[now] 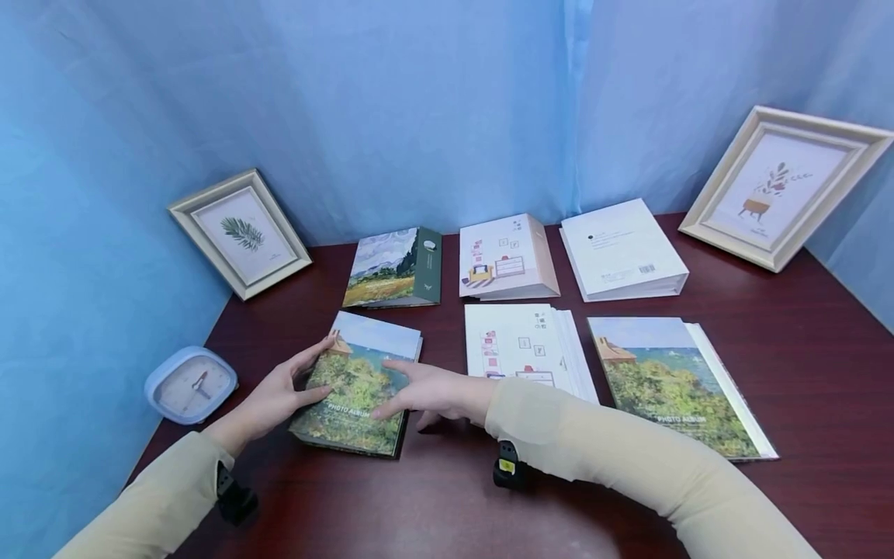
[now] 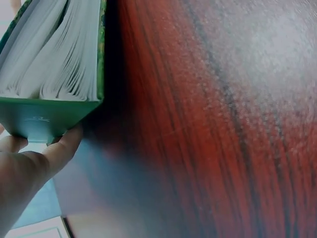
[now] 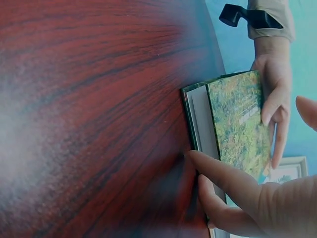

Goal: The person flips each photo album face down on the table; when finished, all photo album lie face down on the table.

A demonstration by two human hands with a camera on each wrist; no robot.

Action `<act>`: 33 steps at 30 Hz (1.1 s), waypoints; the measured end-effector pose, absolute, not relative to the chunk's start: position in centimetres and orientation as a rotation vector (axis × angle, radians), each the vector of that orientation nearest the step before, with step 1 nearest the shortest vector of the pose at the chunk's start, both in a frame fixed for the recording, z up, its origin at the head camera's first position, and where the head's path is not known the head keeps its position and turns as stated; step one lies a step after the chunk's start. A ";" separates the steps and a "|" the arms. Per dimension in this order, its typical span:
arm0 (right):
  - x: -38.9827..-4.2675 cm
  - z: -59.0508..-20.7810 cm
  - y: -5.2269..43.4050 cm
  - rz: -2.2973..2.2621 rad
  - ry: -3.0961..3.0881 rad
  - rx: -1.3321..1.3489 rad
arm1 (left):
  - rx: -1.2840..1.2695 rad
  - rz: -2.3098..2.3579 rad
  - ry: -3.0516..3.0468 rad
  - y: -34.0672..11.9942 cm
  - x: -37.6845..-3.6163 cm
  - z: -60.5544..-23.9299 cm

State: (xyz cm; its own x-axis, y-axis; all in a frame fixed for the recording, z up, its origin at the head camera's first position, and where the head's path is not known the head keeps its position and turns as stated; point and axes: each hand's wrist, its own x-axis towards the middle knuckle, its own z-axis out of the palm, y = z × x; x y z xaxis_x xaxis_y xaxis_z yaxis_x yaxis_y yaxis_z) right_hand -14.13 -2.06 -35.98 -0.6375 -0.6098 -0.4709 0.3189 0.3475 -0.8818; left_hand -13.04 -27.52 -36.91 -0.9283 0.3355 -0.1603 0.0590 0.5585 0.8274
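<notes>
While your left hand (image 1: pixel 268 400) rests against the left edge of the photo album (image 1: pixel 359 384), its fingers (image 1: pixel 316 353) lie straight along the cover and its thumb reaches onto the painted front. Your right hand (image 1: pixel 436 394) lies across the album's right side, fingers (image 1: pixel 394 407) spread and nearly straight, with the tips down at the book's page edge, as the right wrist view shows. So the album sits between your two hands, touched on both sides, flat on the dark red bench (image 1: pixel 803 373) near its front left. From the left wrist view, your thumb (image 2: pixel 62 148) presses the green spine (image 2: pixel 34 119). Just beside the album to the right lies a white booklet (image 1: pixel 520 345), and a small blue clock (image 1: pixel 190 384) stands well to its left.
</notes>
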 end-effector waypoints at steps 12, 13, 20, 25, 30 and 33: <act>-14.8 -36.0 -2.3 -1.405 1.762 -0.252 | 0.357 1.288 2.621 -27.2 -13.0 -34.1; -14.9 -36.0 -2.4 -1.405 1.756 -0.258 | 0.357 1.274 2.631 -27.1 -13.0 -33.8; -15.5 -36.2 -2.5 -1.414 1.787 -0.301 | 0.337 1.178 2.678 -26.8 -12.9 -32.1; -15.8 -35.8 -2.5 -1.348 1.963 -0.327 | 0.282 1.124 2.654 -25.9 -12.6 -30.8; -16.3 -35.0 -1.8 -1.375 1.938 -0.329 | 0.295 1.133 2.637 -24.9 -12.6 -29.8; -16.6 -34.7 -1.4 -1.409 1.866 -0.342 | 0.308 1.165 2.614 -24.4 -12.7 -29.3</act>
State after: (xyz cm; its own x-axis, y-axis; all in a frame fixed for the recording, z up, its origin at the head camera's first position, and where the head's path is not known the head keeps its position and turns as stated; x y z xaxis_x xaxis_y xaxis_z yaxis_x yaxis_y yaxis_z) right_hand -16.56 -1.37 -34.66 -0.6759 -0.6144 -0.4071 0.2233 0.3557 -0.9076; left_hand -12.70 -24.40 -29.34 -0.9431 0.2962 -0.1509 0.0859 0.6557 0.7502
